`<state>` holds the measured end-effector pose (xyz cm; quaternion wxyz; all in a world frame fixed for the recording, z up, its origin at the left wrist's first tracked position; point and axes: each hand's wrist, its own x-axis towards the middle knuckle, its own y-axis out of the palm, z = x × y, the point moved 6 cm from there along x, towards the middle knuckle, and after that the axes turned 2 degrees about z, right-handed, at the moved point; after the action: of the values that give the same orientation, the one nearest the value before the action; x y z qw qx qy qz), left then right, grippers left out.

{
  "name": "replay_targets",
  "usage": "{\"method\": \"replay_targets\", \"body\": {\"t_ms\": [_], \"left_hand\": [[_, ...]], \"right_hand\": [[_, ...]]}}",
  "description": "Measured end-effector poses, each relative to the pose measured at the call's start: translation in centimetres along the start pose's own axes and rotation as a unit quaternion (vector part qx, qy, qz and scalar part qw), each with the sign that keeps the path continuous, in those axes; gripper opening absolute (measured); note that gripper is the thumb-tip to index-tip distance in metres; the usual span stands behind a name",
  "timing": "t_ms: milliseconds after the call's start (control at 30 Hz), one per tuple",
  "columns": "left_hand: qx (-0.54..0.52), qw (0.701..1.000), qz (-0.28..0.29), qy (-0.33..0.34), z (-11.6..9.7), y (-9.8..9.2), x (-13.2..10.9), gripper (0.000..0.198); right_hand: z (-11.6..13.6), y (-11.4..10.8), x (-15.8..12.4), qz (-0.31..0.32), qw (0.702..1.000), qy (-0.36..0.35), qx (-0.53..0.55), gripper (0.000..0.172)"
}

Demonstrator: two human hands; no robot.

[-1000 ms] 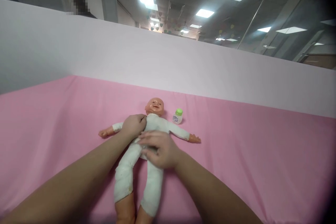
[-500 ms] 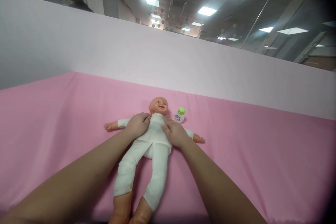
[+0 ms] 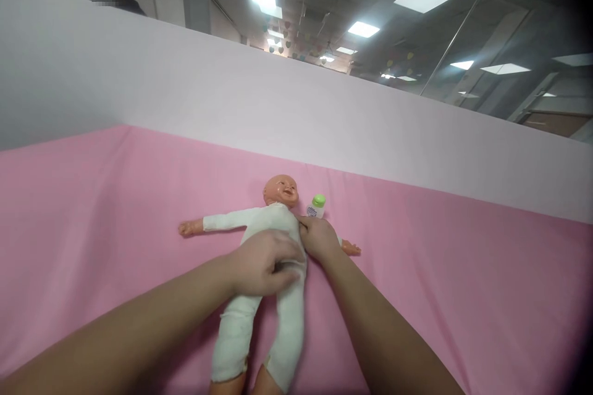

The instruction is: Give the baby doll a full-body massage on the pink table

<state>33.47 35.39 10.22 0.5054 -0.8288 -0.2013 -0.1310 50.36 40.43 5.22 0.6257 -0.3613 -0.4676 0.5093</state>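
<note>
The baby doll [image 3: 274,220] lies face-up beneath both hands. The right hand [image 3: 319,239] rests against its chest's side, perhaps to steady it; whether it grips, I cannot tell. The left hand [image 3: 266,263] bends across the belly, thumb and fingers apart. Just beyond the right hand is a green-capped bottle [image 3: 317,206], seemingly for easy reach.

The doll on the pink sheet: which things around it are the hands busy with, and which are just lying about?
Seemingly in use:
- doll
- left hand, across its lower torso
- right hand, at its upper side

Seemingly just there:
- green-capped bottle near its head, in neither hand
- pink sheet underneath
- white panel behind
</note>
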Motion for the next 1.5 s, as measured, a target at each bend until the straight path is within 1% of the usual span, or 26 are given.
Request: {"method": "replay_targets", "body": {"t_ms": [33, 100, 133, 200, 333, 400, 500, 600, 667, 733, 800, 833, 867, 967, 1033, 1067, 1133, 1233, 1300, 1433, 1500], "left_hand": [[-0.013, 1.0, 0.018, 0.017, -0.6, 0.4, 0.1, 0.028], [-0.01, 0.999, 0.038, 0.018, -0.6, 0.7, 0.1, 0.03], [0.003, 0.999, 0.04, 0.005, -0.1, 0.6, 0.1, 0.032], [0.038, 0.998, 0.034, -0.033, 1.8, 0.3, 0.1, 0.038], [0.119, 0.984, -0.011, -0.134, 6.2, -0.9, -0.3, 0.054], [0.155, 0.969, -0.042, -0.186, 7.6, -1.5, -0.7, 0.059], [0.176, 0.952, -0.076, -0.24, 8.5, -2.1, -1.1, 0.06], [0.167, 0.943, -0.099, -0.268, 8.8, -2.5, -1.4, 0.054], [0.157, 0.937, -0.116, -0.29, 9.2, -2.9, -1.7, 0.05], [0.148, 0.929, -0.128, -0.314, 9.9, -3.2, -2.1, 0.048], [0.135, 0.925, -0.136, -0.327, 10.6, -3.5, -2.4, 0.047], [0.129, 0.925, -0.139, -0.33, 10.8, -3.7, -2.5, 0.046], [0.122, 0.925, -0.141, -0.332, 11.0, -3.8, -2.6, 0.046], [0.104, 0.923, -0.146, -0.34, 11.5, -4.0, -2.7, 0.053], [0.083, 0.918, -0.161, -0.353, 12.0, -4.0, -2.9, 0.058], [0.066, 0.913, -0.174, -0.364, 12.3, -4.0, -3.1, 0.058], [0.024, 0.9, -0.2, -0.386, 13.1, -4.0, -3.5, 0.058], [-0.021, 0.889, -0.229, -0.396, 13.8, -3.9, -3.8, 0.056], [-0.02, 0.892, -0.226, -0.392, 13.7, -3.9, -3.8, 0.054], [0.011, 0.899, -0.211, -0.384, 13.0, -3.9, -3.5, 0.058], [0.022, 0.9, -0.215, -0.378, 12.7, -4.0, -3.3, 0.06]], "right_hand": [[-0.1, 0.0, 0.1, 0.0, 1.0, 0.003, 0.001, 0.044], [-0.2, -0.1, 0.1, 0.002, 1.0, 0.007, 0.006, 0.042], [-0.2, -0.1, 0.1, 0.005, 1.0, 0.006, 0.01, 0.042], [-0.1, -0.2, 0.0, 0.012, 1.0, 0.001, 0.023, 0.043], [0.1, -0.4, -0.3, 0.013, 0.999, 0.0, 0.038, 0.043], [0.3, -0.5, -0.4, 0.011, 0.999, -0.003, 0.042, 0.043], [0.3, -0.5, -0.5, 0.011, 0.999, -0.009, 0.052, 0.042], [0.1, -0.4, -0.4, 0.018, 0.998, -0.006, 0.059, 0.041], [0.3, -0.4, -0.4, 0.006, 0.998, -0.015, 0.067, 0.04], [1.1, -1.0, -0.6, -0.038, 0.994, -0.055, 0.082, 0.039], [2.8, -2.0, -1.6, -0.088, 0.983, -0.127, 0.102, 0.037], [4.0, -2.5, -2.4, -0.099, 0.974, -0.17, 0.113, 0.037], [5.3, -2.8, -3.4, -0.097, 0.964, -0.214, 0.125, 0.039], [9.3, -3.4, -6.5, -0.029, 0.928, -0.334, 0.164, 0.049], [11.0, -3.4, -8.0, 0.021, 0.906, -0.379, 0.185, 0.051], [11.4, -3.3, -8.3, 0.043, 0.901, -0.389, 0.187, 0.052], [11.3, -2.8, -8.1, 0.071, 0.907, -0.378, 0.175, 0.052], [9.3, -1.9, -6.1, 0.08, 0.935, -0.314, 0.143, 0.051], [7.4, -1.4, -4.6, 0.075, 0.954, -0.26, 0.131, 0.051], [3.9, -0.9, -2.5, 0.049, 0.983, -0.128, 0.12, 0.06], [2.9, -0.9, -1.9, 0.029, 0.99, -0.085, 0.113, 0.057]]}}
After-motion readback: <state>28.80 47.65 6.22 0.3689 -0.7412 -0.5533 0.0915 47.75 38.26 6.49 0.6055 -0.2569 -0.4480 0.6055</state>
